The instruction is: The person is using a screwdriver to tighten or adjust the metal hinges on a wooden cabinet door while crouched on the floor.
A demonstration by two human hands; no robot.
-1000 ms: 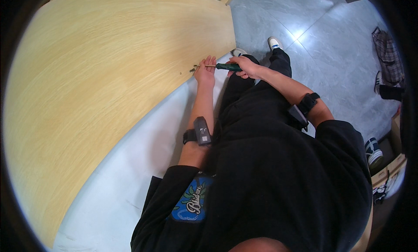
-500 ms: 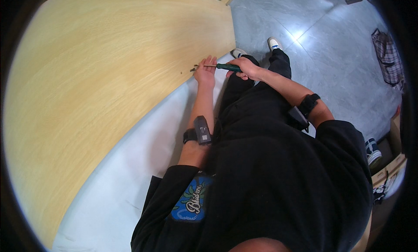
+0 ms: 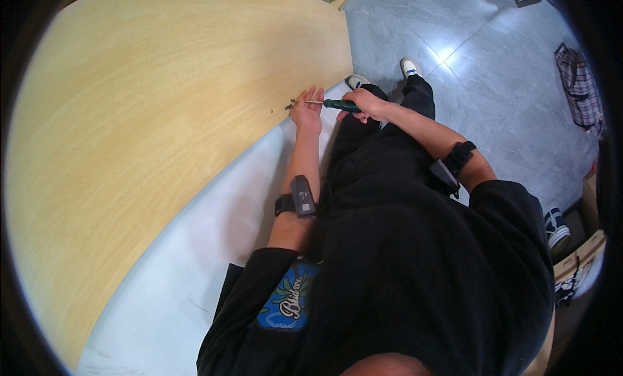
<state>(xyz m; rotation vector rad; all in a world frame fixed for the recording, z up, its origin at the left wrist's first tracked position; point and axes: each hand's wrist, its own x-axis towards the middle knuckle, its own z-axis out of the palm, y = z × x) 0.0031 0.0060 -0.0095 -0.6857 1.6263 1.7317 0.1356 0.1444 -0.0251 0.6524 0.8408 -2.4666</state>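
My right hand (image 3: 365, 105) is closed round the dark green handle of a screwdriver (image 3: 340, 105). Its thin metal shaft points left, passing across the fingers of my left hand (image 3: 307, 111). That hand is turned palm up at the wooden panel, thumb and forefinger closed at a small dark metal fitting (image 3: 289, 106). The other left fingers are partly curled beside the shaft. Where the screwdriver's tip meets the fitting is too small to make out. Left of the fitting, a small round hole (image 3: 272, 112) shows in the pale wood-grain panel (image 3: 169, 97).
A white surface (image 3: 188, 246) runs below the panel's curved-looking edge, under my left arm. Grey tiled floor (image 3: 480, 90) stretches to the right, with a checked cloth (image 3: 579, 90) at its far side. A shoe (image 3: 556, 230) and a wooden box edge (image 3: 577, 256) are at right.
My hands and the screwdriver have hardly moved; the whole scene shifts slightly in the view. My left fingers look a little differently curled around the shaft.
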